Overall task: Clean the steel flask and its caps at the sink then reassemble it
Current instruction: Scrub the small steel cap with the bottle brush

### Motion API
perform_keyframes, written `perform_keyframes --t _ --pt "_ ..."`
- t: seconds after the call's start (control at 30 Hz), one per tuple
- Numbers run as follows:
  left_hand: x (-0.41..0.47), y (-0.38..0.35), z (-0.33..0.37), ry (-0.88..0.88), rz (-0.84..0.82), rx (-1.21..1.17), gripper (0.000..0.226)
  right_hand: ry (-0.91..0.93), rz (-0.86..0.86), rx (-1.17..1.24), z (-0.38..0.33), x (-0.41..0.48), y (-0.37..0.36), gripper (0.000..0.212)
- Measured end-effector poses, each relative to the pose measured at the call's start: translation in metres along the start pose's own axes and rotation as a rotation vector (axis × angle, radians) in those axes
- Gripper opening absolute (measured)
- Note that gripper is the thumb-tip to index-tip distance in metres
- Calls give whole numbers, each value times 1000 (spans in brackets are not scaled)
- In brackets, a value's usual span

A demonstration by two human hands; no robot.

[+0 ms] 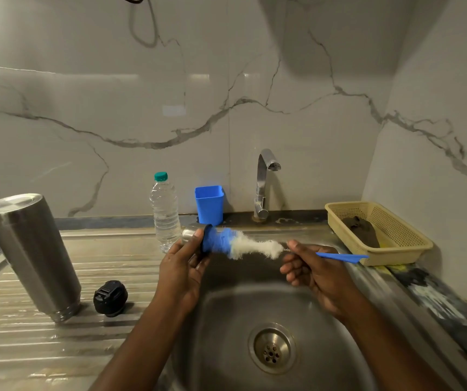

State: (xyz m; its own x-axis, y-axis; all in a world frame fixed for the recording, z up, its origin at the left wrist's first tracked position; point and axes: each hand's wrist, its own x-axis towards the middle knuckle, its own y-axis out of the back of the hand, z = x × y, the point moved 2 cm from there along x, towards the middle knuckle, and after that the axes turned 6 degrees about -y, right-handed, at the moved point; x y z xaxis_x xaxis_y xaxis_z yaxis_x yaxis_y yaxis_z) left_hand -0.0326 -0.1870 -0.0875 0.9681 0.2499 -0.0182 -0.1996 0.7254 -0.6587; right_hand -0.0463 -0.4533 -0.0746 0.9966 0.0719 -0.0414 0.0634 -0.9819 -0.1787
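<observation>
Head view shows the left hand [183, 268] closed around a small steel cap [191, 234] held over the sink [325, 320], mouth turned right, while the right hand [311, 270] pinches the blue handle of a bottle brush [243, 245] whose blue and white bristles enter the cap; the bristles are blurred. Judged handling: the cap is light, rigid and probably slick when wet, so the grip belongs on its side wall with the thumb across the rim, as seen. The brush head is soft and yielding; its thin handle likely flexes, so hold near the bristles. Both forearms reach in from below, wrists raised, palms facing inward toward each other. The steel flask [30, 256] stands inverted on the ribbed draining board [57, 348], well left of the hands, with the black cap [110, 298] just beside its base. The flask looks heavier and smooth; take it around mid-body. A water bottle [165, 213], blue cup [209, 204], tap [264, 183] and basket [378, 232] stand behind
</observation>
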Motion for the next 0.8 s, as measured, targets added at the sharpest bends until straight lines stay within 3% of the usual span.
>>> perform_keyframes --t 0.17,0.37,0.6,0.8 --pt "-2 -1 -2 14 6 23 46 45 -94 68 -5 -1 8 21" --pt "0 3 -5 19 38 70 50 56 -66 23 -5 0 7 30" --pt "-4 -3 -5 32 -34 60 38 -51 139 -21 -1 2 6 56" --pt "-2 -1 -4 18 -5 60 44 -29 44 42 -1 1 3 41"
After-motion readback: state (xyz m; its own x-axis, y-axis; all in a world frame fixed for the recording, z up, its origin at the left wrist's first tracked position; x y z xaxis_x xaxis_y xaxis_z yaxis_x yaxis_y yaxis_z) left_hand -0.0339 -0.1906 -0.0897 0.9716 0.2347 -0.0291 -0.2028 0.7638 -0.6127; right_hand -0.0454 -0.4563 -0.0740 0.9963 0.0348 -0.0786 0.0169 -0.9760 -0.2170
